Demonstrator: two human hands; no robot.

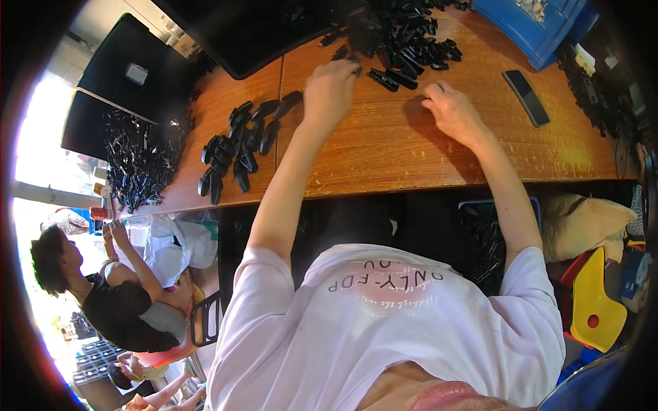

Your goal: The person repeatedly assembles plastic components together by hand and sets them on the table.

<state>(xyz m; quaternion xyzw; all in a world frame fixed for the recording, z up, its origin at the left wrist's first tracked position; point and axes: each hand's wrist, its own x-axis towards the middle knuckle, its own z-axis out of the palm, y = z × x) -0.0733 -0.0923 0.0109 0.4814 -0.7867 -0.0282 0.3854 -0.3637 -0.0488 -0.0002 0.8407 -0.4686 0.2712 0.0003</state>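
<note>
My left hand (330,92) reaches to the near edge of a heap of black plastic clip-like pieces (408,55). Its fingers are curled, and a small dark bit shows at the fingertips; what they grip is mostly hidden. Over the bare wood to the right of the heap, my right hand (452,115) has its fingers drawn together in a pinch. Whatever may be between them is too small to make out. Left of my left forearm, a looser group of similar black pieces (240,140) lies on the wooden table (384,151).
A black tray (240,41) sits at the far left, a blue bin (531,27) at the far right. A phone (526,98) lies right of my right hand. More black pieces (140,154) pile up at the left, near a seated person (116,294). A yellow chair (598,308) stands lower right.
</note>
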